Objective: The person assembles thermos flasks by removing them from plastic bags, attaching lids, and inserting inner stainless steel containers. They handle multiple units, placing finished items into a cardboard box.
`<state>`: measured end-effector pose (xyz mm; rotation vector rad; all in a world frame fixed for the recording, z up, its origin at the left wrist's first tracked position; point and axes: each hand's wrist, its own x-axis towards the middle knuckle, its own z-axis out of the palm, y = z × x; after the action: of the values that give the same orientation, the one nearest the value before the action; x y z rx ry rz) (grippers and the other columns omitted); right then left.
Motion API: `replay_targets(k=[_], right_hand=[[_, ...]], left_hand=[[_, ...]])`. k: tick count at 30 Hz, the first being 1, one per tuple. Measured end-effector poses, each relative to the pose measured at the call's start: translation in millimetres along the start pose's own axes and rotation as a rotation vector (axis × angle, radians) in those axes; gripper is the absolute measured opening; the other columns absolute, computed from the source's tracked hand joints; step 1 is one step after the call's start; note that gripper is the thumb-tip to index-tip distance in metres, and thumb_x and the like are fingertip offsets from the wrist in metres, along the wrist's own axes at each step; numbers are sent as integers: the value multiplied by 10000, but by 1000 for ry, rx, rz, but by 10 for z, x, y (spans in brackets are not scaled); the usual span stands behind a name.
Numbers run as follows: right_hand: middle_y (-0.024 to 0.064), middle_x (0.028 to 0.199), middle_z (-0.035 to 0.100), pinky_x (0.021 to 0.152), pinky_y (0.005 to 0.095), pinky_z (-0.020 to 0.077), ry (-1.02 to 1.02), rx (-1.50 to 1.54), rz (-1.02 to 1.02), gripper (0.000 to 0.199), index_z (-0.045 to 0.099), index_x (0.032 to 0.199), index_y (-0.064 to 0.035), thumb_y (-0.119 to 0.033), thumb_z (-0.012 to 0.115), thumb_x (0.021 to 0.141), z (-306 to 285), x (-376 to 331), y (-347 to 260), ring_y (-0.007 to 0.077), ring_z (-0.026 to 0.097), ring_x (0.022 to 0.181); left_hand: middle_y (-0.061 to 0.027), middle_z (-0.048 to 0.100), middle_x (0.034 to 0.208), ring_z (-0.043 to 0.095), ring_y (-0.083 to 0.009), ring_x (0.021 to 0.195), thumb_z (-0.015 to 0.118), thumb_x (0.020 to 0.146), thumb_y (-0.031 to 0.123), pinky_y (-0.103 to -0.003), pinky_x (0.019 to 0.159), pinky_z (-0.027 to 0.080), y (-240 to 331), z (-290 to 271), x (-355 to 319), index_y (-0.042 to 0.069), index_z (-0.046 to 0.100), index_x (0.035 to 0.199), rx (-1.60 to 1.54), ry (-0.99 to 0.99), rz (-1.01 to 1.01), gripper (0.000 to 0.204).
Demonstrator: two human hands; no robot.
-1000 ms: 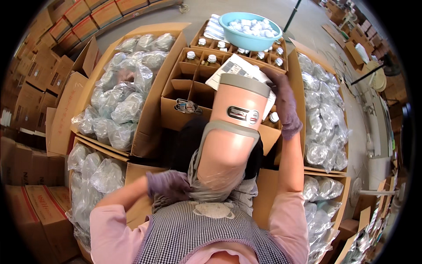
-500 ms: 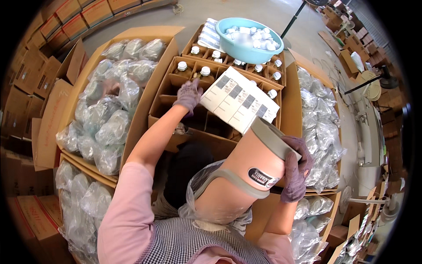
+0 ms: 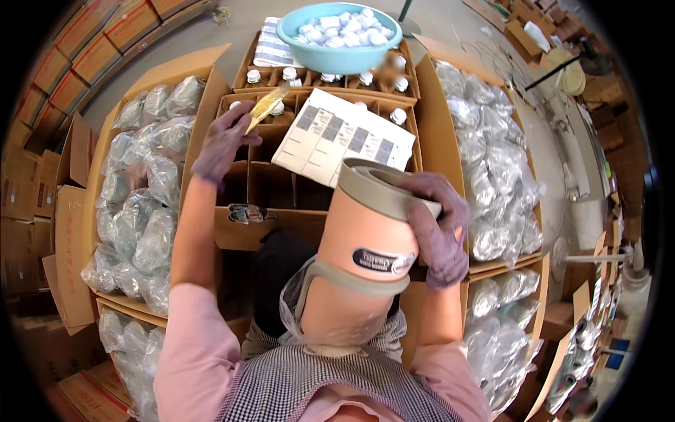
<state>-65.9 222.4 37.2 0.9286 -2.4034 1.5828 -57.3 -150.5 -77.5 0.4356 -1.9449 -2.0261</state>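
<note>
My right hand [image 3: 436,228], in a purple glove, grips the grey rim of a tall peach-coloured insulated bottle [image 3: 358,264]. The bottle stands tilted against my lap with a clear plastic bag bunched round its lower part. My left hand [image 3: 223,139], also gloved, is raised over the divided cardboard box [image 3: 246,235] and pinches a small flat golden sachet [image 3: 264,107]. A white printed sheet [image 3: 343,137] lies across the box's cells, just beyond the bottle's mouth.
A light blue basin [image 3: 337,58] of small white caps sits on a second box of capped bottles [image 3: 290,73]. Open cartons of bagged items stand at left [image 3: 144,204] and right [image 3: 492,183]. Stacked brown boxes [image 3: 42,105] line the far left.
My left hand moved from the bottle's bag up to the divided box and now holds a golden sachet. The bottle tilted right, with my right hand shifting to its rim.
</note>
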Motion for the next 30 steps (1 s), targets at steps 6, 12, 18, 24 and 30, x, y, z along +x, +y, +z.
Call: replay_targets(k=[6, 12, 18, 24, 30], right_hand=[[148, 890, 701, 793, 350, 515, -74, 20, 141, 299, 725, 951, 10, -256, 716, 814, 47, -67, -49, 233, 661, 861], [137, 856, 703, 765, 331, 521, -66, 108, 223, 334, 725, 972, 18, -290, 713, 844, 55, -196, -165, 191, 662, 816], [142, 850, 703, 757, 327, 524, -37, 78, 200, 383, 724, 980, 19, -341, 711, 851, 15, -267, -140, 181, 657, 802], [145, 856, 705, 762, 325, 525, -34, 73, 209, 391, 723, 980, 23, -346, 708, 852, 5, -279, -139, 176, 657, 800], [152, 875, 708, 765, 326, 527, -19, 50, 202, 381, 724, 983, 22, -335, 704, 852, -7, -289, -141, 180, 662, 809]], left_hand=[[-98, 636, 968, 598, -128, 707, 438, 994, 123, -250, 644, 507, 725, 366, -1699, -31, 560, 1178, -187, -551, 28, 269], [-11, 536, 827, 498, -107, 667, 522, 980, 135, -246, 602, 428, 657, 605, -2071, 3, 594, 1138, 228, -321, -108, 218], [-50, 628, 885, 580, -120, 752, 571, 978, 80, -290, 651, 478, 681, 585, -2062, 10, 572, 1102, 512, -475, 523, 142], [-37, 611, 839, 485, -96, 584, 483, 985, 120, -241, 533, 414, 815, 471, -2024, 22, 508, 1212, 214, -639, -53, 249], [-44, 624, 860, 585, -111, 772, 577, 974, 109, -288, 711, 508, 807, 530, -1939, 32, 533, 1279, 285, -591, 205, 317]])
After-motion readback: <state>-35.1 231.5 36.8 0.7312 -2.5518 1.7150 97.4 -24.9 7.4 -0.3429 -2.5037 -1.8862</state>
